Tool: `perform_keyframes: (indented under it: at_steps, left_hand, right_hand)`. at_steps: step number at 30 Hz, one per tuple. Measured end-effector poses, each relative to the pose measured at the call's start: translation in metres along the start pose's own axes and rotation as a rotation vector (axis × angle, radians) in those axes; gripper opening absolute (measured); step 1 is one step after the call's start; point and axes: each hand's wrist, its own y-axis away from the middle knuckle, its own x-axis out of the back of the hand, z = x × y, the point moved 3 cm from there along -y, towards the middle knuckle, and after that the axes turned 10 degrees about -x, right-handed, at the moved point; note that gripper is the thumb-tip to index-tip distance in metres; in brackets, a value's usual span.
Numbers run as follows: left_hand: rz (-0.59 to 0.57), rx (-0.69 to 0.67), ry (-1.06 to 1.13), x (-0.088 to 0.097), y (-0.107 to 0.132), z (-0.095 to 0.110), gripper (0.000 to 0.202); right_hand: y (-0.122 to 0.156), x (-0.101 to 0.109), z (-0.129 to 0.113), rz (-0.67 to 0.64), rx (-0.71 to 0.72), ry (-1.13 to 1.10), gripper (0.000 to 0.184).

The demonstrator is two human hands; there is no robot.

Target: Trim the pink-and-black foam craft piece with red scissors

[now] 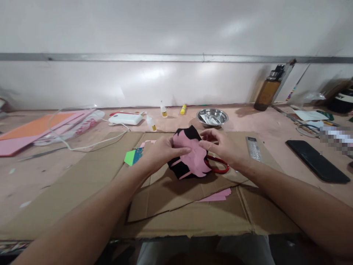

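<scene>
I note, at frame centre, a left hand and a right hand holding a pink-and-black cut piece over brown cardboard, a red loop at its lower right, a metal bowl higher up, and an amber bottle at upper right.

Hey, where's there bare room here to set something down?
Bare cardboard lies left of the left forearm, nearer than the white cable. Bare tabletop lies between the silvery strip and the black slab. It's crowded around the left hand and right hand, with the pink-and-black piece and red loop.
</scene>
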Motion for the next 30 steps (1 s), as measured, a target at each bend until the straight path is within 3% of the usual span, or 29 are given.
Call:
perform_keyframes:
  at_steps: [3,5,9,11,15,20,22,24,27,30]
  left_hand:
    - [-0.043,0.012,-0.033,-0.005,0.002,0.004,0.025]
    - [-0.008,0.027,0.114,-0.006,0.002,0.005,0.028]
    - [0.04,0.078,0.624,-0.01,0.001,0.005,0.027]
    - [0.051,0.118,0.754,-0.014,0.001,0.004,0.024]
    - [0.108,0.162,0.787,-0.023,0.003,0.001,0.02]
    - [0.166,0.187,0.673,-0.024,0.004,-0.003,0.025]
    - [0.206,0.152,0.678,-0.018,0.001,-0.003,0.026]
    - [0.27,0.12,0.697,-0.009,-0.004,-0.005,0.024]
    - [0.38,0.079,0.73,0.007,-0.012,-0.01,0.018]
    - [0.46,0.088,0.737,0.019,-0.018,-0.012,0.015]
  right_hand:
    - [0.002,-0.004,-0.002,-0.114,-0.012,0.085,0.021]
    - [0.003,-0.005,-0.001,-0.118,-0.034,0.056,0.016]
    - [0.0,-0.001,0.007,0.028,-0.098,-0.152,0.021]
    - [0.0,0.0,0.01,0.079,-0.118,-0.206,0.023]
    - [0.003,-0.001,0.006,0.103,-0.096,-0.216,0.024]
    - [0.002,-0.003,-0.002,-0.013,0.005,-0.234,0.028]
    - [0.0,0.002,-0.003,0.018,0.06,-0.133,0.029]
    - [-0.003,0.008,-0.004,0.048,0.075,0.153,0.029]
    - [-0.001,0.008,-0.001,-0.081,0.041,0.681,0.024]
    - [0.007,0.002,0.001,-0.207,0.054,0.864,0.025]
